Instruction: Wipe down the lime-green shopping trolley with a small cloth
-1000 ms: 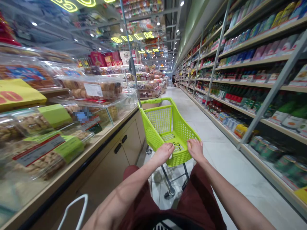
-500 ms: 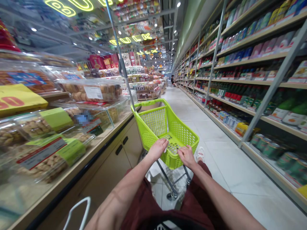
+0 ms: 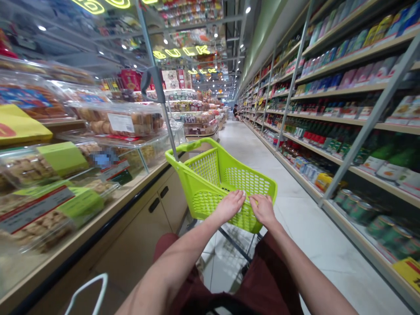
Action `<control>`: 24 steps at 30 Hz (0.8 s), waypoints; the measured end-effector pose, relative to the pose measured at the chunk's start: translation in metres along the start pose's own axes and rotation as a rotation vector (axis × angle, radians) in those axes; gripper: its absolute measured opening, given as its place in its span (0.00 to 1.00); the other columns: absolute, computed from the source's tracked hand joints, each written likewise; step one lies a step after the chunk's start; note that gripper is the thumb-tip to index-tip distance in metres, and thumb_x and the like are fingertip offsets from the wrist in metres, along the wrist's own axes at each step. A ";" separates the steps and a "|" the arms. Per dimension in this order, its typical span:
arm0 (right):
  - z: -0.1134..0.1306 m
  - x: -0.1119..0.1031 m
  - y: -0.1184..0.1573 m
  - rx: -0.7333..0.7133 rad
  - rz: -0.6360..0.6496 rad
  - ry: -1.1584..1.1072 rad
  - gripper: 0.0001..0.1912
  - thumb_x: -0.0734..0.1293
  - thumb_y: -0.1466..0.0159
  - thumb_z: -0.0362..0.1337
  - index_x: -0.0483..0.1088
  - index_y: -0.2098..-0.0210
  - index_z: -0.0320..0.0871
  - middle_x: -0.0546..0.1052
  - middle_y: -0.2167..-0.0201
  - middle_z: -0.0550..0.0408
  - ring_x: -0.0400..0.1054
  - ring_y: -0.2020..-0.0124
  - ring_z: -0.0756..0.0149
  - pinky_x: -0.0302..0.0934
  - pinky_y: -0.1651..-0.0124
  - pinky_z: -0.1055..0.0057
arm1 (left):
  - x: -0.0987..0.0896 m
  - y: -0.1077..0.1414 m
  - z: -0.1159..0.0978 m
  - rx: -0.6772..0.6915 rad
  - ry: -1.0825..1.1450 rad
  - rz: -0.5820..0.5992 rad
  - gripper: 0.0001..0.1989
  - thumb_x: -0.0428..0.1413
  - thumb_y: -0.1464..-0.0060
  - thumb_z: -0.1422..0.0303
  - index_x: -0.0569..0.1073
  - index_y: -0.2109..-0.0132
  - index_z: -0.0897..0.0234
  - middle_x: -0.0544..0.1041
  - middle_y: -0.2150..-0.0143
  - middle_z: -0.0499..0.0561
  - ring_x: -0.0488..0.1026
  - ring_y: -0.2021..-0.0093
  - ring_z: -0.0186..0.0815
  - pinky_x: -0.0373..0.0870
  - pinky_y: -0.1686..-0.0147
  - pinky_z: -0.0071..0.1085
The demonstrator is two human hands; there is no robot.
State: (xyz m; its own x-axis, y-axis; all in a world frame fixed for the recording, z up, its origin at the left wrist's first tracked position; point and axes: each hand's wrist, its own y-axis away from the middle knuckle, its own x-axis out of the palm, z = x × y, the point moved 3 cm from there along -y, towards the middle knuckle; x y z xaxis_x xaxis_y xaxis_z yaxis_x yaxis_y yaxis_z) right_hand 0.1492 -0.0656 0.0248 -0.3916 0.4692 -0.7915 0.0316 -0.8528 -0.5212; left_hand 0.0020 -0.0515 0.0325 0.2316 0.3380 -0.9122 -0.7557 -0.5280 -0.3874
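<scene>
Green shopping cart (image 3: 206,186) standing askew on the pale floor (image 3: 295,214) in front of the person's knees, its far left corner just beside the surface (image 3: 141,227); whether the two touch cannot be told. A grey pole (image 3: 169,124) rises from that corner. The likeliest mishap is a scrape against the surface, or a knock from the pole to a clear biscuit box (image 3: 121,120) near it, should the cart be pushed harder from one side than the other. The left hand (image 3: 231,205) lies over the near rim, fingers together and bent across it, with a small white thing at their tips, too small to identify. The right hand (image 3: 263,210) is just beside it, fingers curled closed over the same rim; both undersides are hidden. To the right, apart from the cart, shelves (image 3: 387,126) carry bottles (image 3: 383,153) and, lower down, cans (image 3: 393,225). Farther along the aisle is another person (image 3: 236,113); yellow lit signs (image 3: 182,51) appear above.
</scene>
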 end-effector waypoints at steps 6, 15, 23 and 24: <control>0.013 0.005 0.016 0.030 0.012 0.069 0.18 0.56 0.39 0.35 0.65 0.51 0.42 0.71 0.52 0.48 0.60 0.48 0.56 0.34 0.42 0.48 | -0.022 0.021 0.069 -0.197 -0.152 0.090 0.22 0.43 0.44 0.77 0.57 0.42 0.68 0.59 0.40 0.61 0.52 0.38 0.41 0.52 0.42 0.39; 0.043 0.019 0.017 -0.024 -0.026 0.054 0.23 0.55 0.41 0.34 0.60 0.46 0.38 0.64 0.45 0.45 0.51 0.41 0.54 0.31 0.41 0.46 | -0.031 0.034 0.088 -0.259 -0.239 0.030 0.19 0.43 0.44 0.76 0.62 0.45 0.73 0.58 0.40 0.64 0.48 0.37 0.45 0.48 0.40 0.43; 0.032 0.027 0.017 -0.144 -0.043 0.076 0.26 0.55 0.43 0.30 0.58 0.44 0.41 0.63 0.43 0.48 0.51 0.41 0.58 0.31 0.40 0.48 | -0.066 0.068 0.147 -0.395 -0.191 -0.120 0.23 0.40 0.47 0.80 0.60 0.44 0.70 0.57 0.38 0.60 0.44 0.36 0.42 0.47 0.39 0.42; 0.031 0.028 0.017 -0.139 -0.058 0.076 0.25 0.56 0.42 0.30 0.58 0.45 0.41 0.63 0.44 0.48 0.52 0.41 0.58 0.31 0.40 0.48 | -0.073 0.074 0.155 -0.424 -0.200 -0.144 0.23 0.40 0.47 0.79 0.60 0.43 0.69 0.55 0.38 0.59 0.42 0.36 0.41 0.46 0.39 0.42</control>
State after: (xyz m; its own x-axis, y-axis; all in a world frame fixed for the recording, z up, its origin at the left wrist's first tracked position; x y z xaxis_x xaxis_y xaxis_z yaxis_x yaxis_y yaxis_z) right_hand 0.1106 -0.0743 0.0040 -0.3263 0.5372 -0.7778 0.1400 -0.7863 -0.6018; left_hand -0.1656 0.0056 0.0907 0.1620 0.5517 -0.8181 -0.3990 -0.7217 -0.5657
